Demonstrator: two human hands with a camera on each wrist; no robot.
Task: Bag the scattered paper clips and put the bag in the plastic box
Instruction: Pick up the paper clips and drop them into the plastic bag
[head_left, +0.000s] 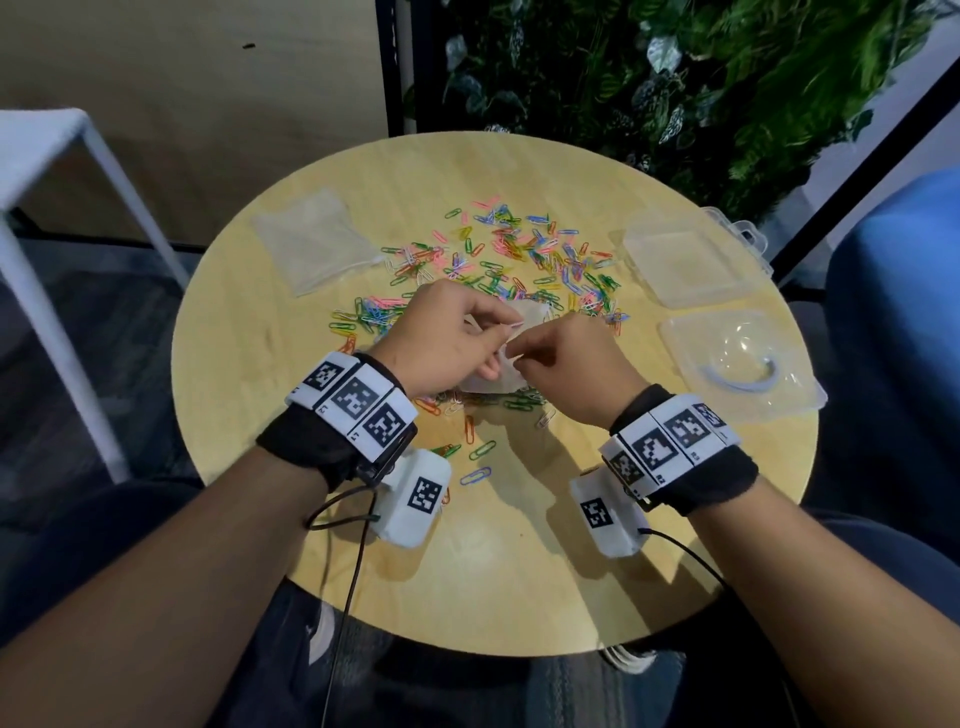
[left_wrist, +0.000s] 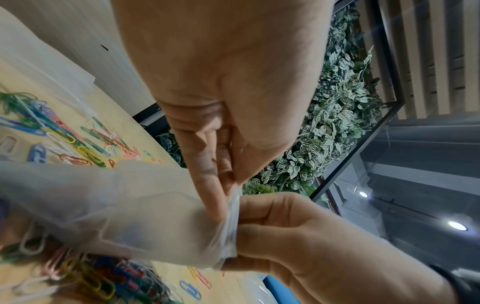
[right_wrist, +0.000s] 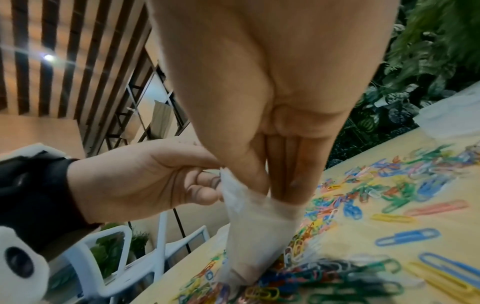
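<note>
**Both hands pinch the mouth of a small clear bag above the paper clips**

The left hand (head_left: 441, 338) pinches the top edge of a small clear bag (head_left: 511, 317) between its thumb and forefinger; the other fingers curl under the bag. The right hand (head_left: 566, 364) meets it from the right and pinches the same edge, thumb against the fingers. In the left wrist view the thin plastic is bunched between the fingertips (left_wrist: 207, 185) of the left hand, and the right hand grips it just below. In the right wrist view the bag hangs down from the two hands and its lower end touches the clips on the table.

Under and around the hands lie the scattered paper clips (head_left: 519, 254) in many colours: green, blue, pink, yellow, orange and white. Most of them spread from the middle of the round wooden table (head_left: 519, 582) toward the far side, and a few lie apart on the near side, between the two wrists.

At the far left of the table lies a stack of more clear bags (head_left: 317, 239), flat, with its right corner just beside the clips. At the right stands the plastic box (head_left: 691, 260), open and clear, and nearer to the person lies its lid (head_left: 737, 364), apart from the box. Behind the table there is a wall of green plants (head_left: 675, 78), and at the left a white stool (head_left: 57, 171).
</note>
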